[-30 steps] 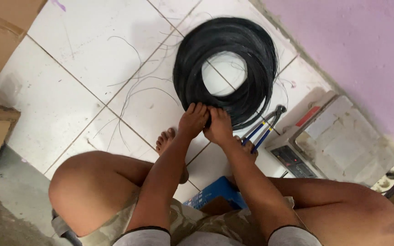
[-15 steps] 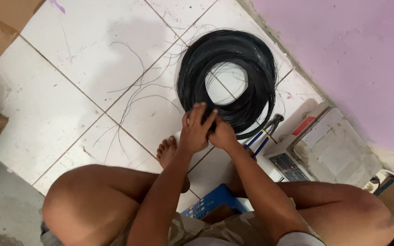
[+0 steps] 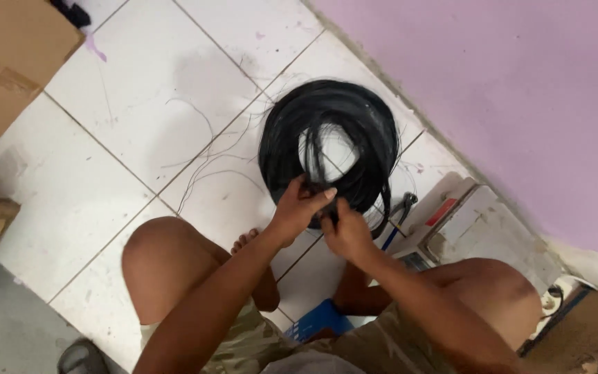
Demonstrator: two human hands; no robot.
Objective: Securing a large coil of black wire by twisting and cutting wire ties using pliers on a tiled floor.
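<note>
Where pliers [image 3: 401, 208] lie, wire coil [image 3: 327, 142].

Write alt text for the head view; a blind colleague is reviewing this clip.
Seen from above, a crouching person's left hand and right hand grip the near edge of a black wire coil lying on a white tiled floor. Loose thin wire strands trail left; pliers lie right, by a pink wall.

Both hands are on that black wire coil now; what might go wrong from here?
Loops may slip and tangle: the left hand and right hand grip only the near edge of the black wire coil. Loose strands trail across the tile floor near the bare foot, so they might snag.
</note>
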